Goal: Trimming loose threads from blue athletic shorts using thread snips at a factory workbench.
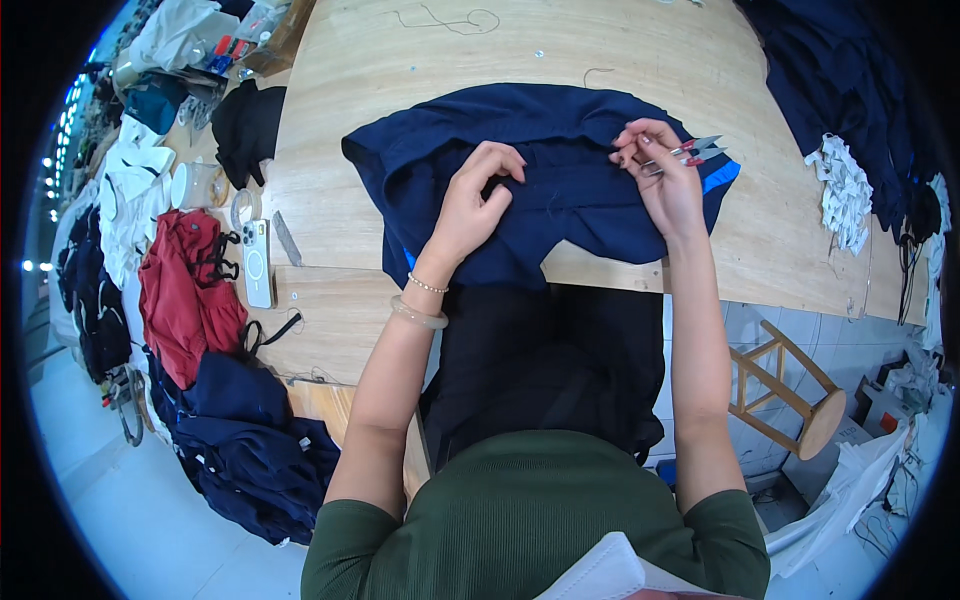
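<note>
A navy blue garment (540, 205) with the outline of shorts lies spread on the wooden table in front of me. Bright blue trim (720, 178) shows at its right edge. My left hand (474, 205) rests over its left half, fingers bent and thumb apart from the index finger, with nothing visible in it. At the right side, my right hand (668, 190) is closed around small thread snips (692, 153) with red on the handles, their blades pointing right. Its thumb and fingertips come together above the cloth; whether they pinch a thread is too small to tell.
Left of the garment lie a phone (258, 263), a grey strip (287, 238), a clear mug (197, 186) and red clothing (190, 290). On the right are dark blue cloth (835, 75) and a bundle of white tags (842, 195). A wooden stool (822, 425) lies tipped below the table.
</note>
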Demonstrator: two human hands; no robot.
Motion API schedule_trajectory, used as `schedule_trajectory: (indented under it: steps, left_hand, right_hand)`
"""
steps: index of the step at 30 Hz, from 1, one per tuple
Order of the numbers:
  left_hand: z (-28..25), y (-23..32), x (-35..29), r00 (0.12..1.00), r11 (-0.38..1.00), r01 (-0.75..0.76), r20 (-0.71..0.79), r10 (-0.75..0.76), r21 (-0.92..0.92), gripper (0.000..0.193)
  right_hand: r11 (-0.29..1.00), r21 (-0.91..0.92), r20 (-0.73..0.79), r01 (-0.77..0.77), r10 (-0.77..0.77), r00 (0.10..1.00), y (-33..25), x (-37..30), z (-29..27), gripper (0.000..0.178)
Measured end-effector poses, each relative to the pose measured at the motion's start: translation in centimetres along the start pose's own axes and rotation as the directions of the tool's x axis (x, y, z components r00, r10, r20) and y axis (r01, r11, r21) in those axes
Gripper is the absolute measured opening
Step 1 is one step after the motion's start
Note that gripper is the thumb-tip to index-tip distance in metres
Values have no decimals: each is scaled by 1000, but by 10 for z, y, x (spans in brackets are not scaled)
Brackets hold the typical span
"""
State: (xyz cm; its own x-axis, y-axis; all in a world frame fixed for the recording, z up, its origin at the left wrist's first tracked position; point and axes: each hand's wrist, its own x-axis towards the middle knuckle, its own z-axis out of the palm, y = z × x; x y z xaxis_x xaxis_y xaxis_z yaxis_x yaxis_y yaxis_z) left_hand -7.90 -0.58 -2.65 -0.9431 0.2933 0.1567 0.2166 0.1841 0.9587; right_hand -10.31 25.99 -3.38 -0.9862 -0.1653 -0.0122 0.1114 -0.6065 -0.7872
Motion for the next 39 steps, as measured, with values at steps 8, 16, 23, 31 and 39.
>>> schedule_trajectory:
  steps: [8,16,23,31,39]
  left_hand:
    - [42,29,-3,989,724,-78,-35,140,686,28]
    - [-12,41,3,949,983,182,-254,-184,-32,5]
    - [-1,56,5,848,930,66,-512,139,361,15]
    - [44,24,16,990,904,-116,118,74,412,15]
    - [1,12,19,936,885,170,-210,-283,-433,5]
  right_hand:
    - [997,-75,-7,-2,2,1000,6,0,8,20]
    - [993,-119,-8,-8,7,1000,5,-1,8,20]
    - [993,-117,-20,-6,3,1000,6,-1,9,20]
    - [986,-137,-35,-91,87,996,-2,3,15,21]
    - [992,-10,-1,-125,125,992,-34,0,25,21]
